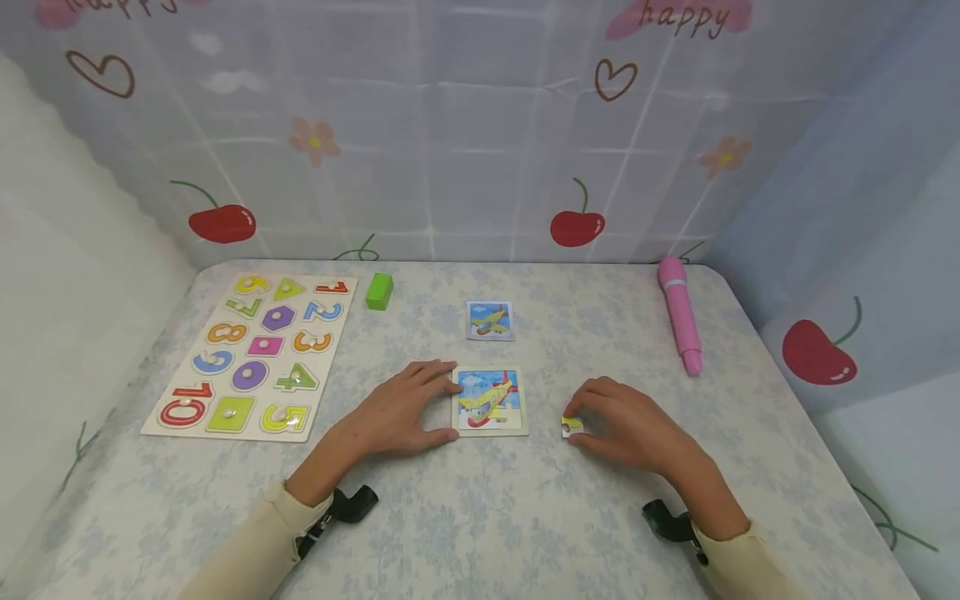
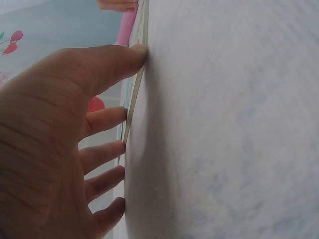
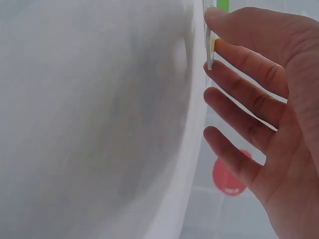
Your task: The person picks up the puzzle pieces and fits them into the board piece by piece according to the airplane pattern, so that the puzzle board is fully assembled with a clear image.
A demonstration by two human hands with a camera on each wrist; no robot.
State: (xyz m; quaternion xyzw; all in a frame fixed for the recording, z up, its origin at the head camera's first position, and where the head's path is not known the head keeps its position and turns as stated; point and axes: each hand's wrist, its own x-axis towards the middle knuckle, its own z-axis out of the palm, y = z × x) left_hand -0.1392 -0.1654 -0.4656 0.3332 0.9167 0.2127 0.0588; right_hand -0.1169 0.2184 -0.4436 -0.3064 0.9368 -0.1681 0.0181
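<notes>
A small jigsaw board (image 1: pixel 524 417) with an airplane picture lies on the table, its picture broken by a pale gap at the lower right. My left hand (image 1: pixel 397 412) rests along the board's left side with fingers spread. In the left wrist view, its thumb and fingertips touch the board's thin edge (image 2: pixel 134 97). Right of the board, my right hand (image 1: pixel 633 425) pinches a small jigsaw piece (image 1: pixel 572 425) with yellow on it between thumb and fingers. Seen edge-on in the right wrist view, that jigsaw piece (image 3: pixel 209 50) is tilted up. Behind the board lies an airplane picture card (image 1: pixel 491 322).
A number-and-shape peg puzzle (image 1: pixel 315 408) covers the table's left part. Beside its far corner stands a green block (image 1: pixel 379 292). A pink pen-shaped object (image 1: pixel 681 312) lies at the far right. Printed curtains (image 1: pixel 420 167) hang behind the table's far edge.
</notes>
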